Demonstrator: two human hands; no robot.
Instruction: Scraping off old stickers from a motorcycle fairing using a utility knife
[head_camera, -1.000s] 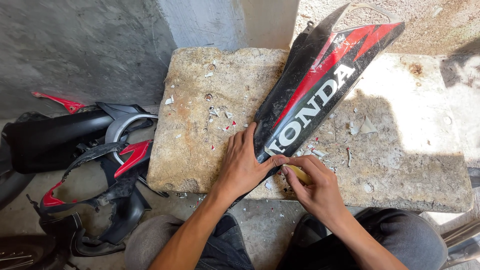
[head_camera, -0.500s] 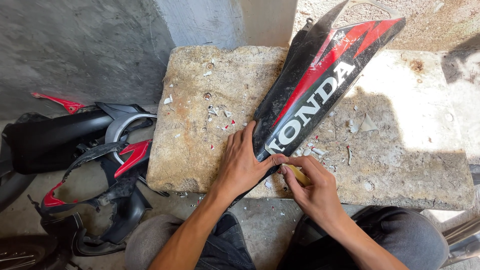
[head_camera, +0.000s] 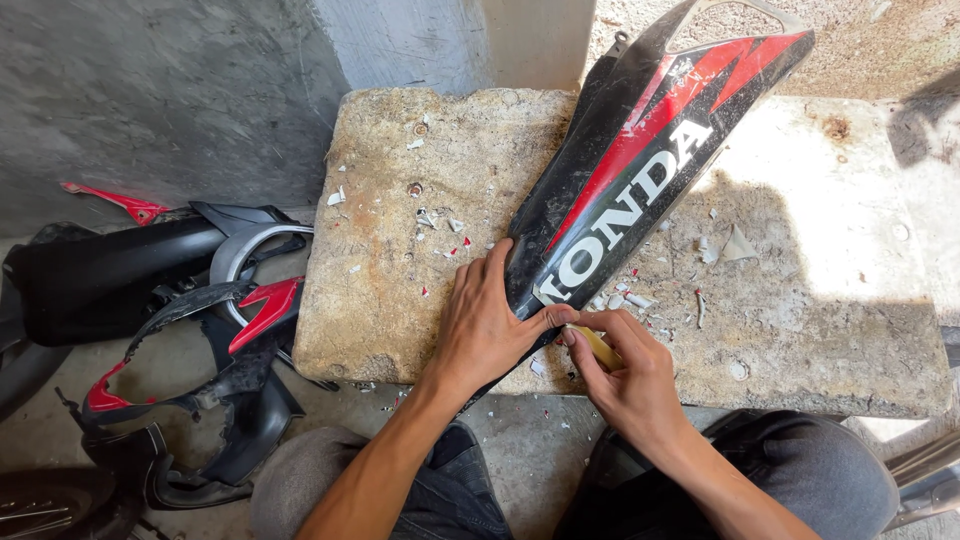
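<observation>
Rough stone slab (head_camera: 420, 250) is supporting the black-red fairing panel (head_camera: 640, 170); left hand (head_camera: 480, 325) is pressing it flat, steadying, while right hand (head_camera: 630, 385) is pinching a yellowish scraper (head_camera: 598, 347).

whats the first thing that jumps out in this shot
The long black and red fairing panel lies slantwise across the worn stone slab. At its near end the left hand presses it down while the right hand holds a small yellowish tool.
</observation>
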